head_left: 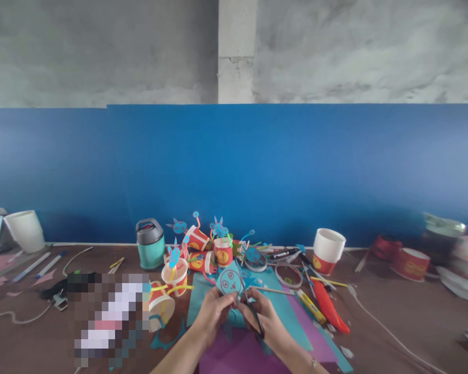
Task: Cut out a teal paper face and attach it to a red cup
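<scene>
My left hand [212, 310] pinches a blue paper cut-out with a drawn face [229, 281], holding it upright above the table. My right hand [265, 318] is closed on black scissors [252, 307], whose blades reach up to the cut-out's lower right edge. Both hands hover over sheets of teal paper [286, 311] and purple paper [237, 356]. Just beyond them stand several red paper cups [223, 253] decorated with blue paper shapes and yellow strips.
A teal lidded container [150, 243] stands at the back left. A white and red cup [327, 251], tape rings [288, 276], an orange-red tool [329, 307], pens and a white cable [390, 332] lie to the right. More cups sit at the far right, a white cup [25, 230] at the far left.
</scene>
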A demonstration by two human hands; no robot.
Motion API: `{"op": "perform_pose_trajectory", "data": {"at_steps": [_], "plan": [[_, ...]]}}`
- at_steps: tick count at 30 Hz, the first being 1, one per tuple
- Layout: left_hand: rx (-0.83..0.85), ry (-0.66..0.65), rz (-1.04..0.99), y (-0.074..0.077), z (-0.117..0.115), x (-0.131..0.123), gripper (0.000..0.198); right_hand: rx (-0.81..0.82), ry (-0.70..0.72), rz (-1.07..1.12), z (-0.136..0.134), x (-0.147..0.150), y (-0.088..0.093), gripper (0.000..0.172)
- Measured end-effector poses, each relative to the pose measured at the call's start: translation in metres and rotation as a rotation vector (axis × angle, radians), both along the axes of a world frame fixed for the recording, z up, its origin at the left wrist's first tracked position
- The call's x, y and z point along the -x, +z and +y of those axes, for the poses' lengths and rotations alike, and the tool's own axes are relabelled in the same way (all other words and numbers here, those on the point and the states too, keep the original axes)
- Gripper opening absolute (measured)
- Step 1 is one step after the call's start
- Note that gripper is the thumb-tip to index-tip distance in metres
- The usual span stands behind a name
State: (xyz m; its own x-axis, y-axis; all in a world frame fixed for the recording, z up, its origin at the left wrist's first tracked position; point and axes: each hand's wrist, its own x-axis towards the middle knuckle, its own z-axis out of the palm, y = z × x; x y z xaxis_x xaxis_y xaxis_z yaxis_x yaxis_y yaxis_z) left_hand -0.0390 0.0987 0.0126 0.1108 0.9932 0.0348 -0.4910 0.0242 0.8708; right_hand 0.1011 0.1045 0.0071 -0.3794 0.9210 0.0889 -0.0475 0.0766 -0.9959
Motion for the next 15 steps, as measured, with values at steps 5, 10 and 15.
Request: {"op": "perform_pose_trajectory", "data": {"at_steps": [5,10,15], "plan": [[0.012,0.009,0.020,-0.0039,0.0008,0.0015,0.023,0.021,0.002,0.001,-0.0004,0.0000,-0.0011,0.043],[0.020,0.066,0.034,-0.0042,-0.0013,-0.0010,0.031,0.015,-0.004,0.012,0.0019,0.0005,-0.0009,0.039],[0.031,0.079,0.147,-0.0022,-0.0020,-0.0015,0.042,0.028,-0.013,0.014,0.0020,0.0007,-0.0012,0.040]]}}
